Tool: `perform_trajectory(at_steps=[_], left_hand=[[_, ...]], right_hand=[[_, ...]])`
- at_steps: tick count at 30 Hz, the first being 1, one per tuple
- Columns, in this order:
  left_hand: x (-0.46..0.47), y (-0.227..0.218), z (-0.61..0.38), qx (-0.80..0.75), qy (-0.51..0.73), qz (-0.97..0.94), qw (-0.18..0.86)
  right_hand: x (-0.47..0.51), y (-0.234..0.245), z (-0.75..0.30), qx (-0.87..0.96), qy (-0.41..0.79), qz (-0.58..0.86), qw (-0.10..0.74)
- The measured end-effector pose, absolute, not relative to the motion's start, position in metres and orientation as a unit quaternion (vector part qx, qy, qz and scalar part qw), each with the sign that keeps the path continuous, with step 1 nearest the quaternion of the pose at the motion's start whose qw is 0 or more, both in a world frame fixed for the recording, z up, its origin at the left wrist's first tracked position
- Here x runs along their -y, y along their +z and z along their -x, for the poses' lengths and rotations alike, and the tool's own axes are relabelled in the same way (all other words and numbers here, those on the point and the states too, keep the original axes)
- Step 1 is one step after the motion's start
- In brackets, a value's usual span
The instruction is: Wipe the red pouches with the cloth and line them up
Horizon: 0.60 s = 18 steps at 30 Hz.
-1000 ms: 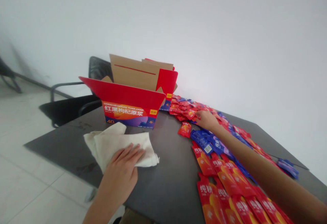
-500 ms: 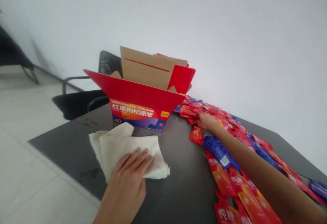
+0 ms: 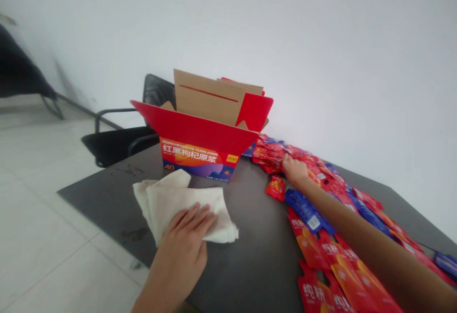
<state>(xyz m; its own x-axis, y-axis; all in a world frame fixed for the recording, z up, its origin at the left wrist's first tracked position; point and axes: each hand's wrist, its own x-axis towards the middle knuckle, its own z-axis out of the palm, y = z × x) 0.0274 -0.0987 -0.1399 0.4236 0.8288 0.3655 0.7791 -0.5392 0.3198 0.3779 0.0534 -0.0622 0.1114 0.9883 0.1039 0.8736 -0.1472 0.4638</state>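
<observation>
My left hand [image 3: 185, 241] lies flat, fingers stretched out, on a folded white cloth [image 3: 167, 198] on the dark grey table [image 3: 257, 251]. My right arm reaches far across the table. My right hand [image 3: 295, 169] rests on the heap of red and blue sachets [image 3: 274, 153] beside the open red carton [image 3: 200, 146]; its fingers are curled into the pile, and what they hold is hidden. One red sachet [image 3: 275, 187] lies alone just left of that hand.
A band of red and blue sachets [image 3: 335, 256] runs along the table's right side toward me, under my right arm. A black chair [image 3: 117, 141] stands behind the carton. A white wall lies beyond, and pale floor tiles [image 3: 43, 217] show on the left.
The view has shifted a little. My right hand has pushed slightly further into the sachet heap near the carton. My left hand stays flat on the cloth.
</observation>
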Motion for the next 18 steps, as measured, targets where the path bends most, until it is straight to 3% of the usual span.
perform_trajectory(at_steps=[13, 18], left_hand=[[0.099, -0.138, -0.027, -0.475, 0.256, -0.840, 0.057], [0.099, -0.139, -0.028, -0.474, 0.257, -0.841, 0.053]], right_hand=[[0.017, 0.006, -0.371, -0.647, 0.270, -0.712, 0.035], [0.098, -0.004, -0.313, -0.775, 0.227, -0.588, -0.048]])
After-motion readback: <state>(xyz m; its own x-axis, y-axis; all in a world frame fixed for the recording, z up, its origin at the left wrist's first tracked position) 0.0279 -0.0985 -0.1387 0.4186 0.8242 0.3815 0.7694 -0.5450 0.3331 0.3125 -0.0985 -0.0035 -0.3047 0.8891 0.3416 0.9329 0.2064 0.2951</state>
